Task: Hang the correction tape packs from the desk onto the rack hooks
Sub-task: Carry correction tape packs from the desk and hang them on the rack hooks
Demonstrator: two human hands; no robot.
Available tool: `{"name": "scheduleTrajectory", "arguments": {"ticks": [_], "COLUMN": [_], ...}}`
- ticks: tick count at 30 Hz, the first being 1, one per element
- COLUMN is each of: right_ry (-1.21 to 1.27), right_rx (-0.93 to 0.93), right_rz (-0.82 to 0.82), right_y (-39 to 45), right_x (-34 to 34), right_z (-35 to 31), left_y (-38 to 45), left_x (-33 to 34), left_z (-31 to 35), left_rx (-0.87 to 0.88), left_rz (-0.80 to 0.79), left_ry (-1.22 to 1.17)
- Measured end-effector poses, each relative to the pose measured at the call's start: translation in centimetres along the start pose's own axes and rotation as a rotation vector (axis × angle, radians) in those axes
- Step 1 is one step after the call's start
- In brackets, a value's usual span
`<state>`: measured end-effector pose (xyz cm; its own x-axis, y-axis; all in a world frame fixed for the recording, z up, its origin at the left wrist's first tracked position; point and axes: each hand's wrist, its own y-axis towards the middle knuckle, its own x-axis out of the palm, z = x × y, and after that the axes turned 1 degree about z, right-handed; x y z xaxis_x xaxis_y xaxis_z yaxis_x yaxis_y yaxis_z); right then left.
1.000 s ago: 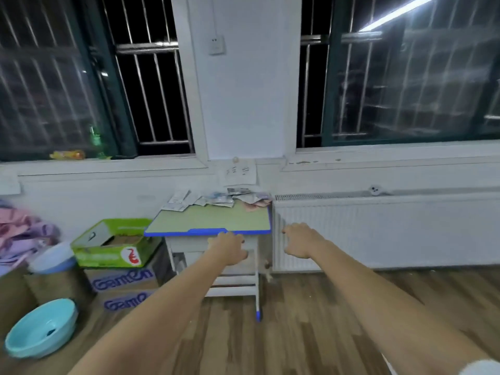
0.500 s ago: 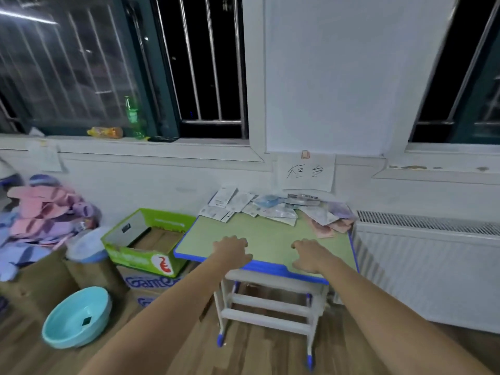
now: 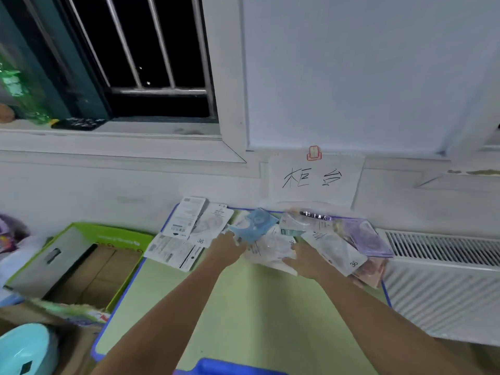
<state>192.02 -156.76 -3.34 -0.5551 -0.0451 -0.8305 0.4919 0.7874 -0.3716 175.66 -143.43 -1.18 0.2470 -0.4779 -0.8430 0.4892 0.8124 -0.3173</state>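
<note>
Several correction tape packs lie strewn along the far edge of the green desk (image 3: 243, 307). Among them are white-backed cards (image 3: 186, 220), a blue pack (image 3: 254, 224), a purple pack (image 3: 365, 236) and pink ones (image 3: 370, 274). My left hand (image 3: 227, 250) reaches into the pile and touches the blue pack's near edge; whether it grips it is unclear. My right hand (image 3: 305, 259) rests on a white pack (image 3: 273, 250) in the middle of the pile. No rack or hooks are in view.
A white radiator (image 3: 443, 280) stands right of the desk. A green box (image 3: 81, 255), cardboard boxes and a light blue basin (image 3: 24, 350) sit to the left. A handwritten paper sign (image 3: 313, 180) hangs on the wall above the packs. A window sill runs behind.
I have come up close to the desk. Both hands moved from its front edge forward across the top into the pile of packs.
</note>
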Motion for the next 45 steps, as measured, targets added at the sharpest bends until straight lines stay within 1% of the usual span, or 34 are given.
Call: {"name": "scheduleTrajectory", "arguments": {"ticks": [3,6,9,13,16,18,19,20,22,25,28,30,31,33,38,42,45], "right_ry": [0.136,0.131,0.232,0.413,0.508,0.566,0.593,0.607,0.626,0.733,0.824,0.837,0.839,0.881,1.079,1.293,1.489], "right_rx": [0.143,0.260,0.337,0.416,0.457,0.480,0.482,0.476,0.458,0.431,0.384,0.358,0.339,0.310,0.222,0.160,0.108], "right_rz": [0.009,0.030,0.039,0.018,0.048,0.088,0.111,0.140,0.194,0.266,0.274,0.279,0.285,0.294,0.339,0.293,0.221], "right_y": [3.9,5.7,6.5,6.6,5.7,5.2,5.0,4.6,4.0,3.1,2.4,2.0,1.7,1.2,0.3,0.3,0.0], "right_x": [0.2,1.4,2.2,2.6,2.7,2.8,2.8,2.7,2.5,2.0,1.5,0.9,0.5,-0.1,-1.5,-2.6,-3.4], "right_z": [-0.6,-1.2,-1.6,-1.9,-2.2,-2.0,-2.0,-1.9,-1.9,-2.0,-1.5,-1.1,-0.9,-0.5,-0.2,-0.6,-1.4], "left_y": [5.2,8.3,9.8,10.1,9.4,8.9,8.9,8.7,8.8,8.6,8.8,9.0,8.9,8.3,6.8,5.4,4.8], "left_x": [0.8,2.2,3.5,3.5,3.0,2.5,2.2,1.7,1.0,-0.1,-1.3,-2.2,-2.8,-3.8,-5.9,-7.1,-7.7], "left_z": [1.2,1.0,-0.4,-2.1,-3.3,-3.8,-4.0,-3.9,-3.7,-3.3,-2.8,-2.4,-2.2,-1.5,0.1,1.3,2.4], "left_rx": [-0.154,-0.308,-0.316,-0.347,-0.334,-0.284,-0.249,-0.230,-0.198,-0.161,-0.171,-0.149,-0.138,-0.117,-0.053,-0.051,-0.002], "left_rz": [0.007,0.034,0.109,0.169,0.160,0.216,0.241,0.233,0.173,0.082,0.022,-0.052,-0.063,-0.037,0.026,0.063,0.015], "left_ry": [-0.221,-0.349,-0.460,-0.648,-0.627,-0.634,-0.640,-0.650,-0.760,-0.897,-0.908,-0.886,-0.867,-0.854,-0.829,-0.872,-0.985]}}
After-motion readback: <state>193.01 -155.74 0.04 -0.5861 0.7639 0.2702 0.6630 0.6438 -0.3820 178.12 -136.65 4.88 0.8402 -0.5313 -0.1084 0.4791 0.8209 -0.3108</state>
